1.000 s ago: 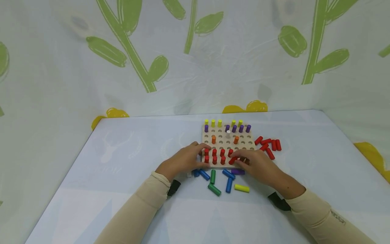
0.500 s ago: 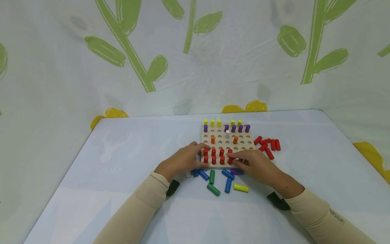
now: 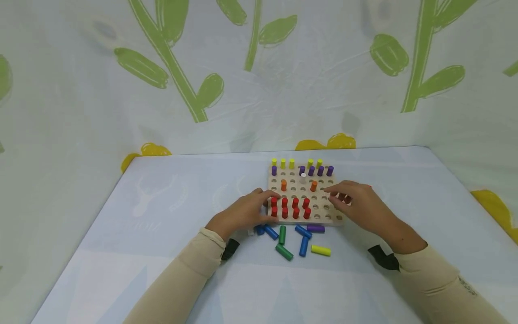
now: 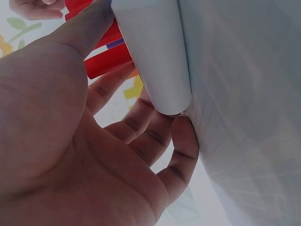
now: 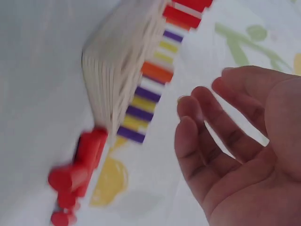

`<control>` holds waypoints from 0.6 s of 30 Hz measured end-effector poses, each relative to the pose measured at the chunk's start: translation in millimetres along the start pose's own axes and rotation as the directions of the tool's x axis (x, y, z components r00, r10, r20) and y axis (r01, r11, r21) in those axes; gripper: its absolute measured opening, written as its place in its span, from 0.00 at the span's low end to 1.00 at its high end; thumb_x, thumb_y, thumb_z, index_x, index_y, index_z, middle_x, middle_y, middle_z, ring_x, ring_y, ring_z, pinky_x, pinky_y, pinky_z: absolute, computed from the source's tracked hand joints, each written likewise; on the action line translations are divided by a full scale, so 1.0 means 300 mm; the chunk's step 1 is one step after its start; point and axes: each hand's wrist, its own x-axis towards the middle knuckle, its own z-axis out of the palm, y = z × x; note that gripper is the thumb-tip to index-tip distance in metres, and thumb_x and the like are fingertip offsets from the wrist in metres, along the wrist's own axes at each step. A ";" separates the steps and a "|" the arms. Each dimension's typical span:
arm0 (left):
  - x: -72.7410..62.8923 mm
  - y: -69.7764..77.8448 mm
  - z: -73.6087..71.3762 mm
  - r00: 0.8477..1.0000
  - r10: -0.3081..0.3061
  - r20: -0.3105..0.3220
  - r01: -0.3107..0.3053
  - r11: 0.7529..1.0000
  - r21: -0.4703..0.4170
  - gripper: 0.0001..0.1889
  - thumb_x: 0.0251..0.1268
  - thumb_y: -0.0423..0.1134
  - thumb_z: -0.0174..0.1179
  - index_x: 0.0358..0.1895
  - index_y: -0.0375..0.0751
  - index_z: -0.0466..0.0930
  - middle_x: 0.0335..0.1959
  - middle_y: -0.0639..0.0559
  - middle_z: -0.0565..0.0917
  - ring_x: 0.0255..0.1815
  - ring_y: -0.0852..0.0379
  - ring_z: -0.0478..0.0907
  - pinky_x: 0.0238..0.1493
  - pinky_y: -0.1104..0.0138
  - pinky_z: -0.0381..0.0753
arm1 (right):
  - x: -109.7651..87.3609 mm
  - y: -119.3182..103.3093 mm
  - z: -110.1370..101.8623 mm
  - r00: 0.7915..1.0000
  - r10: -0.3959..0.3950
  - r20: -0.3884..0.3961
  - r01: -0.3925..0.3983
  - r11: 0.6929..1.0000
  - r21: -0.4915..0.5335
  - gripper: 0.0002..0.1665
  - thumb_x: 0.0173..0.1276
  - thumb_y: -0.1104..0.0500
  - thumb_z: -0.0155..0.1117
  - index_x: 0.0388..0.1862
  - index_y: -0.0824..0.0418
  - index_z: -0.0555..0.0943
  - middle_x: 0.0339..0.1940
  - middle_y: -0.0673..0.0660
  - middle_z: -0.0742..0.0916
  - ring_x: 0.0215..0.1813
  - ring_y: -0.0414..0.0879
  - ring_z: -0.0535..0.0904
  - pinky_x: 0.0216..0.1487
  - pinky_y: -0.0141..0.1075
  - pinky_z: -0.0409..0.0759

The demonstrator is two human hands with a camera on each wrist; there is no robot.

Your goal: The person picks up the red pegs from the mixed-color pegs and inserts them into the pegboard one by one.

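Observation:
My left hand (image 3: 247,211) grips the left edge of a wooden pegboard (image 3: 321,211), thumb by the near corner and index finger farther back. Two rows of red pegs (image 3: 296,212) stand upright at the board's near left. In the left wrist view a white peg (image 4: 155,52) lies close in front of the curled fingers. My right hand (image 3: 360,204) hovers over the board's right edge, holding nothing. Its fingers are loosely bent and apart from the pegs in the right wrist view. Loose red pegs (image 5: 70,179) lie beyond the board there, mostly hidden by the hand in the head view.
Yellow pegs (image 3: 292,164), purple pegs (image 3: 311,171), a white peg (image 3: 303,178) and orange pegs (image 3: 314,186) stand farther back on the board. Loose green pegs (image 3: 284,252), blue pegs (image 3: 304,246), a purple peg (image 3: 315,229) and a yellow peg (image 3: 321,250) lie in front.
The red peg in my right hand went from tilted to upright in the near row and was let go. That hand then moved right and back. My left hand stayed put.

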 end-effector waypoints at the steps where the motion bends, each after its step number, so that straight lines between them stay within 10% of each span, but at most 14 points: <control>1: -0.001 0.000 0.000 1.000 0.001 0.001 -0.001 1.000 -0.001 0.37 0.59 0.56 0.70 0.72 0.62 0.66 0.59 0.49 0.75 0.51 0.54 0.76 0.60 0.54 0.81 | 0.001 0.009 -0.009 1.000 0.010 0.001 -0.010 1.000 -0.005 0.17 0.65 0.63 0.70 0.53 0.60 0.86 0.38 0.53 0.87 0.37 0.44 0.78 0.35 0.28 0.80; 18: 0.000 0.002 -0.001 1.000 0.006 0.001 -0.006 1.000 -0.002 0.37 0.59 0.57 0.70 0.72 0.63 0.66 0.58 0.49 0.75 0.51 0.54 0.76 0.60 0.54 0.81 | 0.022 0.168 -0.068 0.973 0.200 0.114 -0.194 0.979 -0.054 0.19 0.66 0.62 0.70 0.56 0.63 0.83 0.42 0.61 0.86 0.41 0.52 0.76 0.36 0.37 0.82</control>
